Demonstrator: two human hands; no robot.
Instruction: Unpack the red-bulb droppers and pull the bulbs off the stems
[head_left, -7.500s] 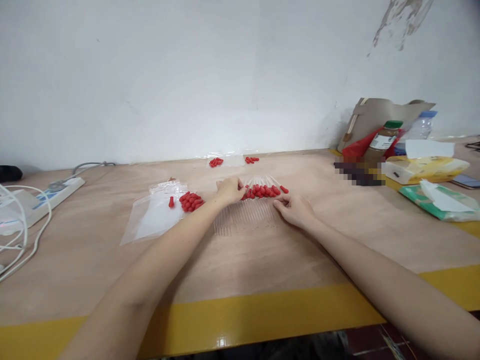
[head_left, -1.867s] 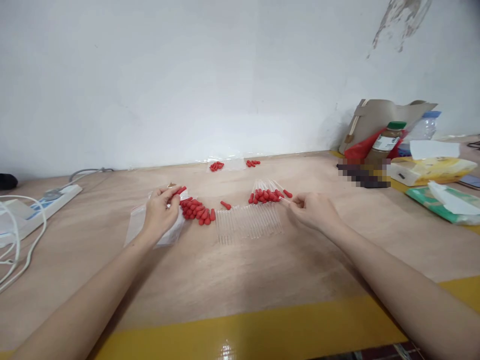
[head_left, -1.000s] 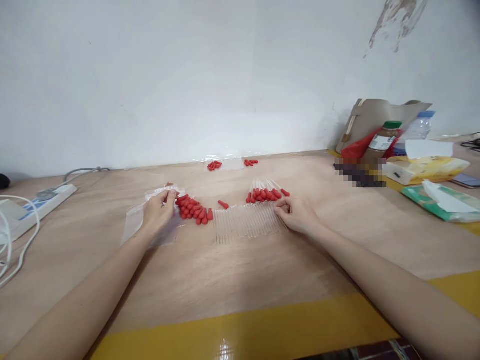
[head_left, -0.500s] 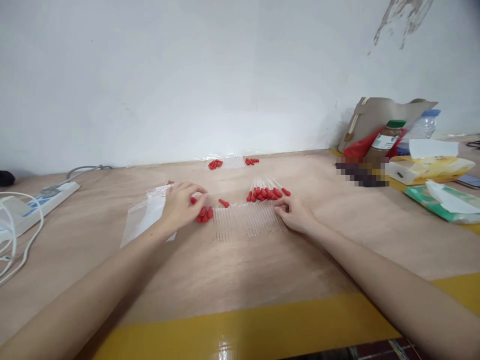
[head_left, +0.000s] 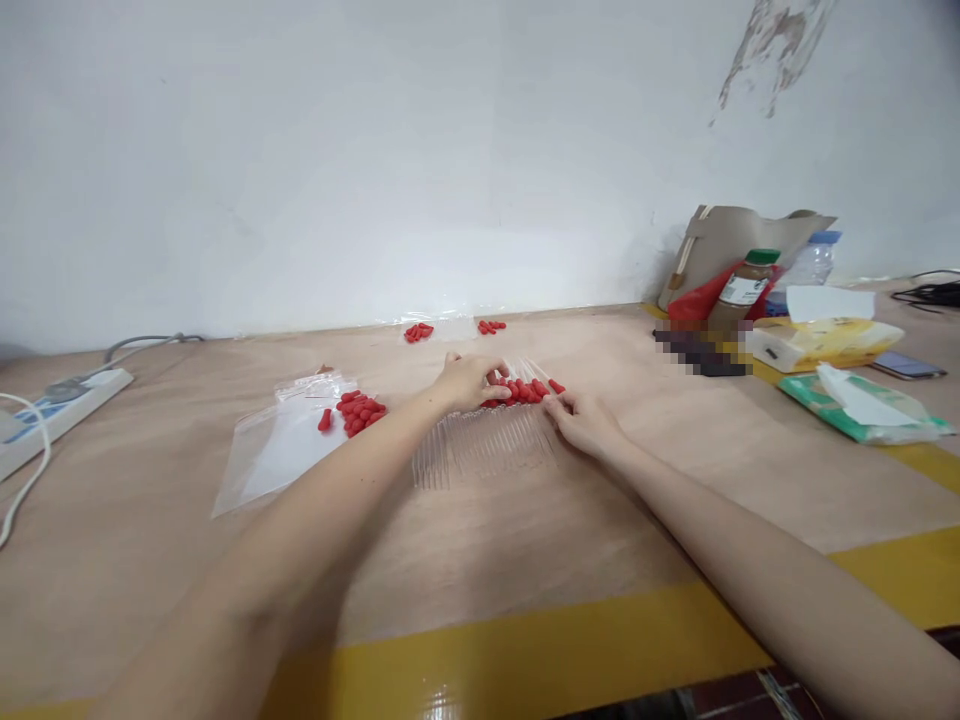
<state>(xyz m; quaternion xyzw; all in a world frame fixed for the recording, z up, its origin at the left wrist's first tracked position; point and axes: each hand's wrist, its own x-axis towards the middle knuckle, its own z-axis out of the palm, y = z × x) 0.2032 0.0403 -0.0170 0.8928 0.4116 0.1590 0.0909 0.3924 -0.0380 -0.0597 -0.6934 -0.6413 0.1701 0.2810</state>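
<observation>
My left hand (head_left: 472,382) reaches over a row of red rubber bulbs (head_left: 527,391) with thin clear tubes fanning out behind them. Its fingers and thumb are curled around the bulbs at the row's left end, partly hiding them. My right hand (head_left: 581,420) rests at the row's right end, thumb and forefinger pinched close to one bulb; what lies between them is too small to tell. Nearer me, several clear glass tubes (head_left: 480,445) lie side by side on the brown covering. A heap of loose red bulbs (head_left: 361,412) sits left of my left forearm.
Clear plastic bags (head_left: 262,450) lie at the left, with a power strip (head_left: 67,415) beyond. Smaller groups of red bulbs (head_left: 418,333) lie by the wall. At the right stand a bag (head_left: 742,235), a green-capped jar (head_left: 746,290) and tissue packs (head_left: 855,405).
My left hand has moved right, from beside the loose heap to the bulb row. The heap now shows more fully. My right hand stays by the row's right end; the view has shifted slightly.
</observation>
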